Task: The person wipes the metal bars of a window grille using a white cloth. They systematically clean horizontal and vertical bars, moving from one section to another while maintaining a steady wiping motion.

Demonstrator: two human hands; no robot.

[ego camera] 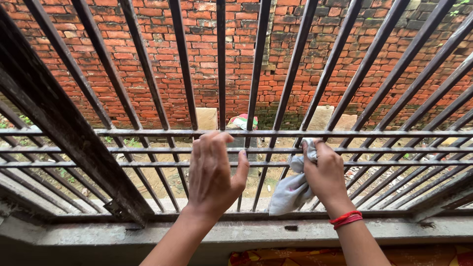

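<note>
Both hands are up at the dark iron window grille (276,133), a set of thin upright bars crossed by three flat horizontal rails. The right hand (325,175) is closed round a crumpled pale grey cloth (290,189), bunching its top against an upright bar near the middle rail while the loose end hangs down towards the sill. A red thread band (346,218) circles that wrist. The left hand (213,175) is open, fingers slightly curled with the tips resting at the top rail and the thumb out to the side; it grips nothing that I can see.

Below the hands runs a worn grey concrete sill (256,231), stained and chipped, and under it a strip of orange and red patterned fabric (305,257) shows at the bottom edge. A heavy dark wooden frame piece (64,128) slants across the left side, cutting off that corner. The bars stand in front of everything outside: a rough red brick wall (236,59) filling the background, two pale stone blocks (207,118) at its foot, and between them a small red, green and white bundle (242,121), possibly cloth, though it is too barred over to be sure. Muddy ground (167,175) lies beneath.
</note>
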